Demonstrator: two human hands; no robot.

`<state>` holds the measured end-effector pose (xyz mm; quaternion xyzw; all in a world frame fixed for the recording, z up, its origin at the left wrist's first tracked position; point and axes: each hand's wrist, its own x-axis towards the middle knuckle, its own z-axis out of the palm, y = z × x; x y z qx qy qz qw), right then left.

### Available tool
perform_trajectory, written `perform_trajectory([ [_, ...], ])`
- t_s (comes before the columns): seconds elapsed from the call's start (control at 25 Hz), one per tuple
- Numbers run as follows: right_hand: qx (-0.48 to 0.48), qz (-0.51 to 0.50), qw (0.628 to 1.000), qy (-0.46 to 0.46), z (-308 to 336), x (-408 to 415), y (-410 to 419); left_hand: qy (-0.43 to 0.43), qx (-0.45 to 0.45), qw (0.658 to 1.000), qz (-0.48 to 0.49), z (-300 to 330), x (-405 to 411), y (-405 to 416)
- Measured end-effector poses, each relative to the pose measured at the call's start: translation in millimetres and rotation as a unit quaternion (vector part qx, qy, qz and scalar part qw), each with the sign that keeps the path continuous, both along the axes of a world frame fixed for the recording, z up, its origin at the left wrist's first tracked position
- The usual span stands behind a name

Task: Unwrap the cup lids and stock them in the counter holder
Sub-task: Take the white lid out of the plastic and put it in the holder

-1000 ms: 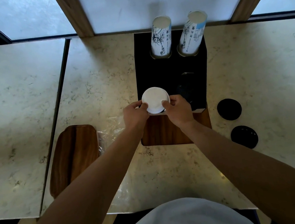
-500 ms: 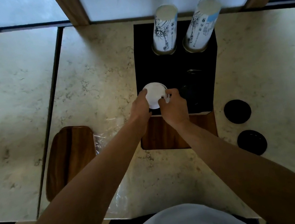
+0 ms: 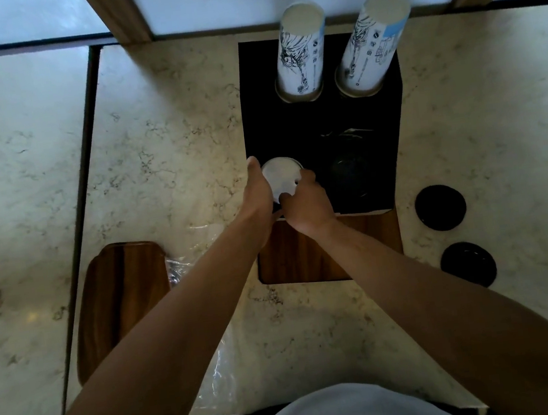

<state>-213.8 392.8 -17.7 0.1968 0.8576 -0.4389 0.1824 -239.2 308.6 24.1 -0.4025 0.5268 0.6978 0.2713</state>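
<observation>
Lids going into holder

Stack of white lids [image 3: 281, 176] sits in front-left well of black holder [image 3: 392, 144], gripped from both sides: left hand [image 3: 257, 192] curled round left edge, right hand [image 3: 306, 203] pinching near edge w/ thumb & fingers. Behind, two printed cup stacks [image 3: 301, 48] stand in rear wells. Two black lids [image 3: 440, 207] lie on tabletop [image 3: 170, 133] right of holder. Clear wrap [image 3: 215, 359] lies by wooden board [image 3: 122, 305], near left.

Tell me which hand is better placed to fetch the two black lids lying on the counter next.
Right, probably. The black lids lie to the right of the holder, on the right hand's side; the left hand would have to cross over. Both currently grip the white lid stack.
</observation>
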Motion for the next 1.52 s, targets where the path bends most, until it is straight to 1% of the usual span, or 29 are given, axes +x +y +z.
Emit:
perform_trajectory([
  [0.2, -0.004, 0.017, 1.0, -0.02, -2.5, -3.1, 0.1, -0.029, 0.006, 0.998, -0.052, 4.1, -10.8, -4.4],
  [0.28, -0.008, 0.019, 0.999, -0.028, -1.2, -3.3, 0.1, -0.043, 0.017, 0.998, -0.049, 4.5, -13.8, -6.7],
  [0.4, -0.016, 0.017, 0.999, -0.031, 0.6, -2.2, -1.0, -0.044, 0.01, 0.998, -0.038, 2.5, -12.2, -6.7],
  [0.56, -0.011, 0.027, 1.0, -0.008, 2.8, -0.7, 0.7, -0.052, -0.002, 0.999, 0.009, 2.2, -13.2, 0.7],
  [0.68, -0.012, 0.032, 0.999, 0.009, 5.6, -0.8, 2.1, -0.064, -0.014, 0.998, 0.026, 5.9, -16.8, 1.1],
  [0.76, -0.007, 0.032, 0.999, 0.011, 6.7, 0.4, 2.3, -0.064, -0.016, 0.997, 0.029, 7.2, -15.3, 0.4],
  [0.88, 0.017, 0.038, 0.999, 0.013, 8.7, 5.5, 2.6, -0.038, -0.02, 0.999, 0.016, 5.5, -8.6, -0.2],
  [0.96, 0.035, 0.053, 0.997, 0.037, 8.8, 8.4, 3.5, -0.032, -0.013, 0.999, 0.012, 3.9, -5.9, -3.3],
  [1.08, 0.009, 0.041, 0.997, 0.066, 11.6, 10.0, 7.3, -0.027, 0.015, 0.999, 0.007, -1.5, -2.8, -11.6],
  [1.16, -0.025, -0.001, 0.997, 0.073, 16.1, 11.0, 10.4, 0.003, -0.017, 0.999, -0.03, -1.7, 5.7, -16.7],
  [1.24, -0.042, -0.038, 0.995, 0.088, 18.8, 13.8, 13.7, 0.052, -0.109, 0.989, -0.09, -1.3, 18.7, -22.1],
  [1.28, -0.049, -0.047, 0.993, 0.095, 19.4, 17.1, 15.0, 0.087, -0.156, 0.976, -0.122, -1.7, 26.2, -25.0],
  [1.36, -0.065, -0.049, 0.992, 0.099, 18.3, 25.1, 17.8, 0.159, -0.222, 0.944, -0.184, -4.4, 39.2, -30.6],
  [1.44, -0.066, -0.044, 0.991, 0.109, 17.3, 37.1, 21.0, 0.209, -0.269, 0.911, -0.234, -5.3, 50.9, -36.1],
  [1.52, -0.068, -0.04, 0.99, 0.12, 17.1, 50.4, 24.4, 0.236, -0.296, 0.89, -0.255, -4.4, 62.0, -41.2],
])
